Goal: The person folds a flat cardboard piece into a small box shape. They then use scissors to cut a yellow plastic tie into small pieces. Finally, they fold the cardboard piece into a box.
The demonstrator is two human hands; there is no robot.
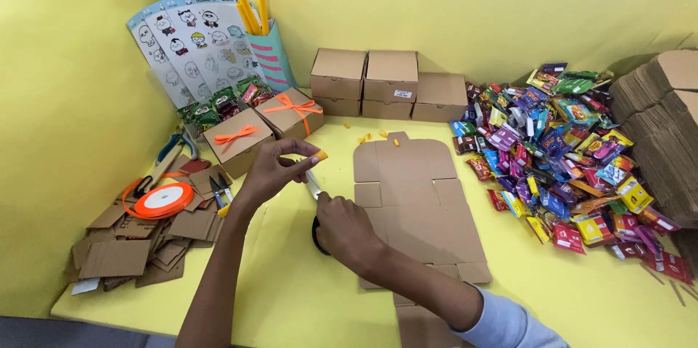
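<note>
Two hands busy: left hand (280,168) pinches a small orange piece (321,154), light and soft, best held by edges; right hand (343,226) grips scissors (314,195) beside the flat cardboard box blank (414,202) mid-counter (291,297).

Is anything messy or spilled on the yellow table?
Yes. Small orange bits lie scattered by the flat cardboard box blank, some on it. Cardboard scraps sit in a loose heap at the left, and candy packets sprawl in an unsorted pile at the right.

Colourful sweet packets (560,152) heaped right; brown boxes (389,85) behind; sticker sheets (196,39) left.
</note>
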